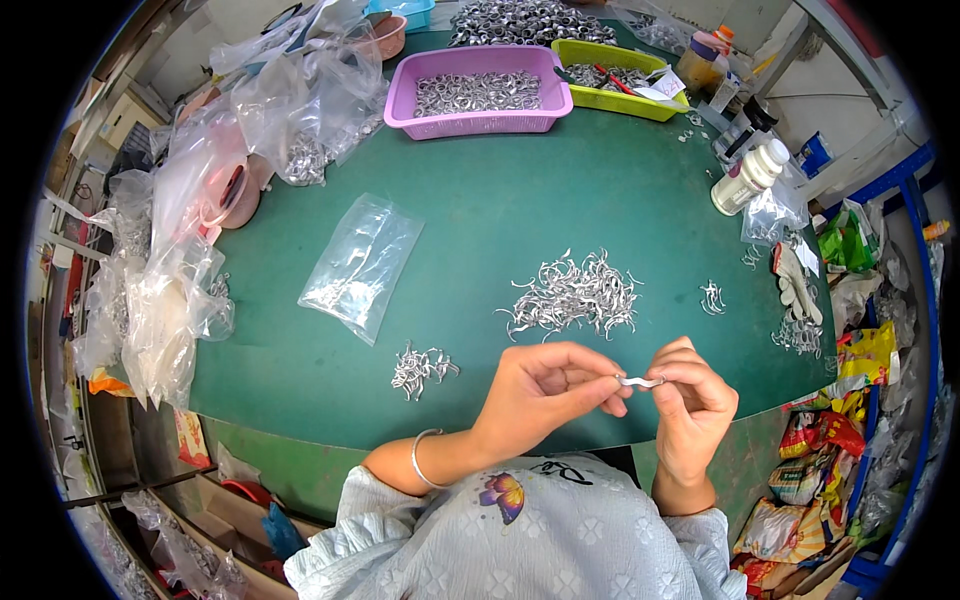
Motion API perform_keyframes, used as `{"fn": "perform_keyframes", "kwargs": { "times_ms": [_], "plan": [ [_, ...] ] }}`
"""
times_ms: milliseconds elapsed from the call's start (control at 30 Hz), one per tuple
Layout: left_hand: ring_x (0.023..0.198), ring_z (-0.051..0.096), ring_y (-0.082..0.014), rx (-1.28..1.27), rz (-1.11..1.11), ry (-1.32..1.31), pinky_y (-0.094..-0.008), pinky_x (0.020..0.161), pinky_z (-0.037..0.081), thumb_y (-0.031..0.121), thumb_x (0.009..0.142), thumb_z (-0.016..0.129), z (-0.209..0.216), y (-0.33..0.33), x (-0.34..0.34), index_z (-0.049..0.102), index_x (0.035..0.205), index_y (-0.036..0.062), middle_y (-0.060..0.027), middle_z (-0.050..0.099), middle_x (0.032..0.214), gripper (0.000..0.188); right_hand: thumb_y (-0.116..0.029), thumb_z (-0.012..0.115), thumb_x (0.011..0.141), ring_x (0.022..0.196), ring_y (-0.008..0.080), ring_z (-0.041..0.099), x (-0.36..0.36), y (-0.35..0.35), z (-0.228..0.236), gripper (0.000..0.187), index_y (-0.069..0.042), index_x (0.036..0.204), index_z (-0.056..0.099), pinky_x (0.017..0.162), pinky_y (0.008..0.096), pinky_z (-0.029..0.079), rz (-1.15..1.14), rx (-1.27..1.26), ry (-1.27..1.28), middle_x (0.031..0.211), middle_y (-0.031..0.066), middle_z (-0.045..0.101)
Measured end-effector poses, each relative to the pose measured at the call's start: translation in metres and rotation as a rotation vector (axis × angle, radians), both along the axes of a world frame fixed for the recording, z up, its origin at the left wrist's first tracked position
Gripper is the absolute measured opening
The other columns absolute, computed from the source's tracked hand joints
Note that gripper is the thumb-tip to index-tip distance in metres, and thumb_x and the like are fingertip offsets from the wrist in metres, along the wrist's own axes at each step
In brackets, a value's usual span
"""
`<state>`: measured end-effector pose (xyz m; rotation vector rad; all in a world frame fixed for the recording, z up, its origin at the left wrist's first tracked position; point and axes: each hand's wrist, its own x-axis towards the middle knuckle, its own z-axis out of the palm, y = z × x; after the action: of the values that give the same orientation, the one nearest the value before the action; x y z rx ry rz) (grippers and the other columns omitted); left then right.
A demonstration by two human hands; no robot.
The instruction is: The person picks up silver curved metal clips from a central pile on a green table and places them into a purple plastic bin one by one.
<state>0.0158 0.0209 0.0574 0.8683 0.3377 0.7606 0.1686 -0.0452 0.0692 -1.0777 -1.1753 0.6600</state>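
Note:
Between my two hands, a small wavy silver metal piece is stretched level above the table's near edge. My left hand pinches its left end with thumb and fingertips. Its right end is gripped by my right hand, fingers curled closed. Just beyond my hands lies a large loose heap of similar curved silver pieces. A smaller pile of silver pieces rests left of my left hand. Farther right sits a little cluster of them. A clear plastic bag with some silver pieces inside lies to the left.
The green table carries a purple basket and a lime-green basket of metal parts at the back. Bulky clear bags crowd the left side. At right stand a white bottle and a work glove.

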Motion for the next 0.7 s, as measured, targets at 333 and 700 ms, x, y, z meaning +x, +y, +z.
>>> {"fn": "perform_keyframes", "kwargs": {
  "times_ms": [333,700],
  "plan": [
    [0.074,0.062,-0.0185,0.065,0.074,-0.019,-0.0256,0.065,0.049,-0.010,0.079,0.053,0.0020,-0.0024,0.0044,0.058,0.086,-0.0078,-0.0168,0.060,0.087,0.009,0.000,0.063,0.075,0.072,0.0199,0.053,-0.0005,-0.0001,-0.0022,0.010,0.005,0.083,0.060,0.064,0.0284,0.041,-0.012,0.007,0.021,0.077,0.0120,0.060],
    [0.073,0.062,-0.0181,0.011,0.034,0.025,-0.0254,0.066,0.050,-0.007,0.079,0.055,0.0044,-0.0017,0.0028,0.059,0.085,-0.0078,-0.0158,0.061,0.086,0.007,0.004,0.063,0.074,0.075,0.0206,0.053,0.0009,-0.0030,-0.0029,0.010,0.006,0.083,0.059,0.065,0.0294,0.042,0.046,-0.059,0.112,0.077,0.0121,0.060]
  ]
}}
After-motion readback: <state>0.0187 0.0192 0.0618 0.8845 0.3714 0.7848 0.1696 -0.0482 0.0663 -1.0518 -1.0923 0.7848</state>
